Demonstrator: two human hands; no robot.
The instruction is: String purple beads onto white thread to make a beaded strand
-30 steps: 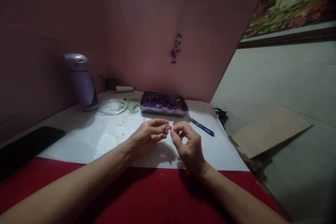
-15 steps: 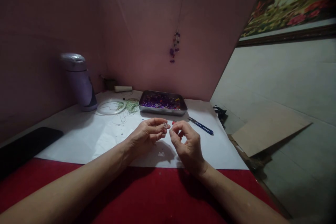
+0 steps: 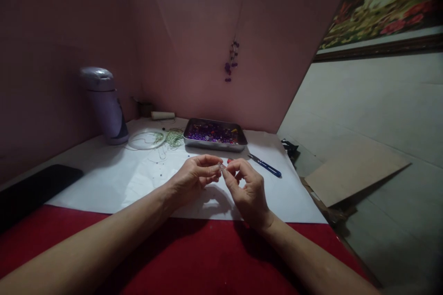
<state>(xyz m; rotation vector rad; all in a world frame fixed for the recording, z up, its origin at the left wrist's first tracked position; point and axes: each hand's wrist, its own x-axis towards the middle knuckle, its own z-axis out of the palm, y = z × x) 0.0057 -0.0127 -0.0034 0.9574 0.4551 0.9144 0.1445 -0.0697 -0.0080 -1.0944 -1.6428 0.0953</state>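
Observation:
Over the white sheet [image 3: 138, 177], my left hand [image 3: 199, 175] pinches a small clear beaded piece [image 3: 220, 166] between thumb and fingertips. The thumb and index finger of my right hand [image 3: 245, 184] are pressed together at the piece's right side; whatever they grip is too small to make out. A red object [image 3: 229, 160] shows just behind the right fingertips. Behind both hands sits a metal tray [image 3: 214, 147] holding purple and other coloured beads [image 3: 211, 132]. Blue-handled thread snips [image 3: 265, 165] lie to the right of my right hand.
At the left stand a purple bottle [image 3: 105, 106] and a black flat object [image 3: 38, 191]. A clear ring [image 3: 133, 146], green thread [image 3: 174, 138] and a white roll [image 3: 162, 115] lie behind. Strung beads [image 3: 231, 62] hang on the pink panel [image 3: 194, 55].
My fingertips have come together at the clear piece, closing the small gap between the hands. The left hand has shifted slightly right.

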